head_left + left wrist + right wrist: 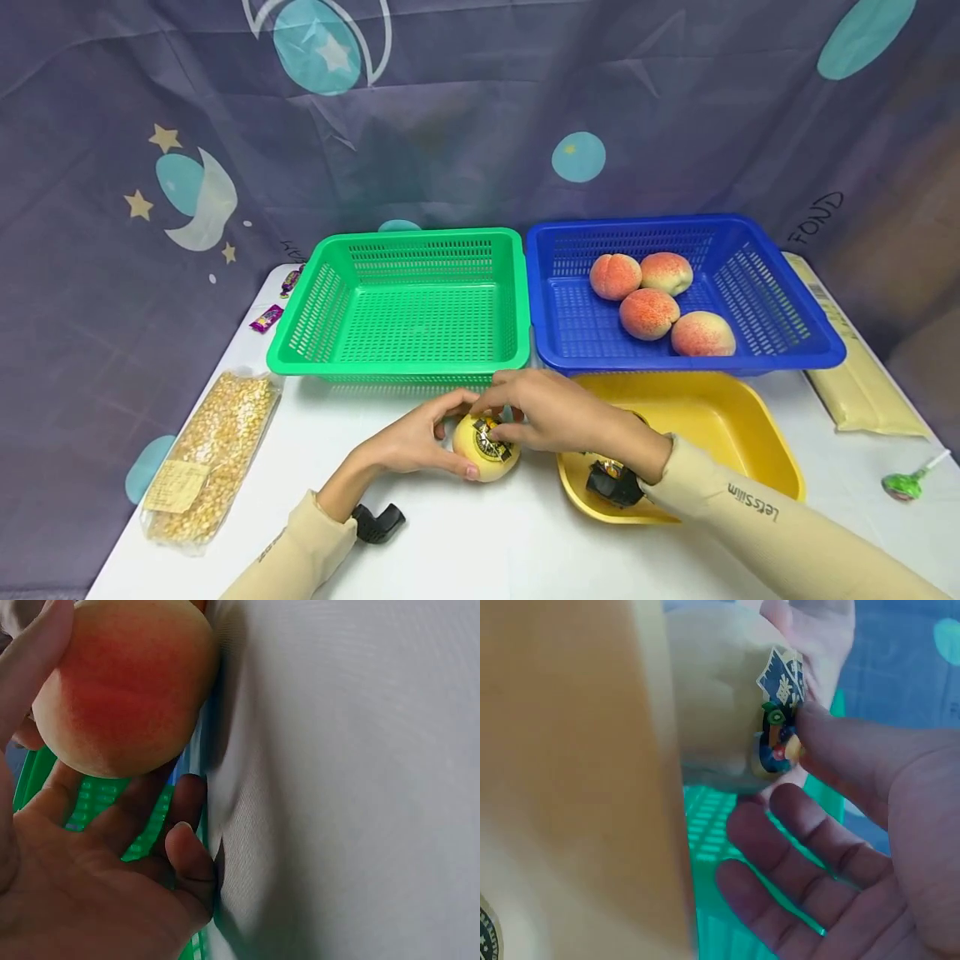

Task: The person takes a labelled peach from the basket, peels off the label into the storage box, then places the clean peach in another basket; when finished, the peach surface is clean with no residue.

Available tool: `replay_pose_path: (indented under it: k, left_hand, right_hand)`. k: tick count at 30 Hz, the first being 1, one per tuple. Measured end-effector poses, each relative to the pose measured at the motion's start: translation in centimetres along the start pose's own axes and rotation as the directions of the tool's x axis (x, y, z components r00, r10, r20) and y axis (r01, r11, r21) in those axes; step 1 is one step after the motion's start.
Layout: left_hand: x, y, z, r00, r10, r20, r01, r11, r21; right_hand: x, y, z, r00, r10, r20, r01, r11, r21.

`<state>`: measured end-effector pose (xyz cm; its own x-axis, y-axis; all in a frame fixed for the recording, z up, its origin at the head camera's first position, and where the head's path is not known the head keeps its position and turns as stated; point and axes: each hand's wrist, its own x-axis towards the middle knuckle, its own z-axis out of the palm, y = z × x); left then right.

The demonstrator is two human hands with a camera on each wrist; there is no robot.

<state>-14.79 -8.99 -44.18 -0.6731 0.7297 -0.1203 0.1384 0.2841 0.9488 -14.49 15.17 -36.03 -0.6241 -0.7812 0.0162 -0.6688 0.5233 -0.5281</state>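
A pale yellow peach point(467, 460) is held above the white tabletop by my left hand point(416, 440), with the thumb along its near side. In the left wrist view the peach point(127, 690) shows a red blush, and the hand's other fingers are spread beneath it. A black-and-gold sticker point(493, 448) with small fruit pictures sits on its front. My right hand point(551, 408) has its thumb and forefinger at the edge of this sticker point(776, 716), while its remaining fingers curl loosely below.
A green basket point(427, 325) and a blue basket point(558, 321) holding several peaches point(649, 314) stand behind. Beneath my right forearm, a yellow basin point(697, 400) contains a black item with gold labels point(615, 483). Bagged corn kernels point(225, 442) lie left; a green lollipop point(903, 485) lies right.
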Motion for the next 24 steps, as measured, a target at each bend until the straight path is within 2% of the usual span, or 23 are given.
replay_pose_path:
  k: [4,8,14,19,24]
  left_hand:
    - [0.2,0.2,0.0,1.0,0.01,0.003,-0.011,1.0,0.022]
    - [0.4,0.5,-0.1,1.0,0.009,0.006,-0.01,0.997,0.081]
    - [0.8,1.1,-0.4,0.997,-0.005,0.074,-0.005,0.991,0.137]
    - [1.1,0.8,-1.0,0.993,-0.017,0.118,0.001,0.99,0.14]
    - [1.3,0.5,-1.5,0.992,-0.023,0.126,0.003,0.988,0.154]
  right_hand:
    - [0.0,-0.4,0.3,1.0,0.005,-0.003,-0.005,1.0,-0.02]
    - [0.0,-0.4,0.5,1.0,-0.015,-0.006,0.015,1.0,0.027]
    - [-0.1,0.1,0.7,0.996,-0.07,-0.048,0.077,0.985,0.153]
    - [-0.3,0.4,0.6,0.996,-0.072,-0.056,0.081,0.98,0.182]
    - [-0.4,0.4,0.3,0.996,-0.068,-0.054,0.077,0.979,0.19]
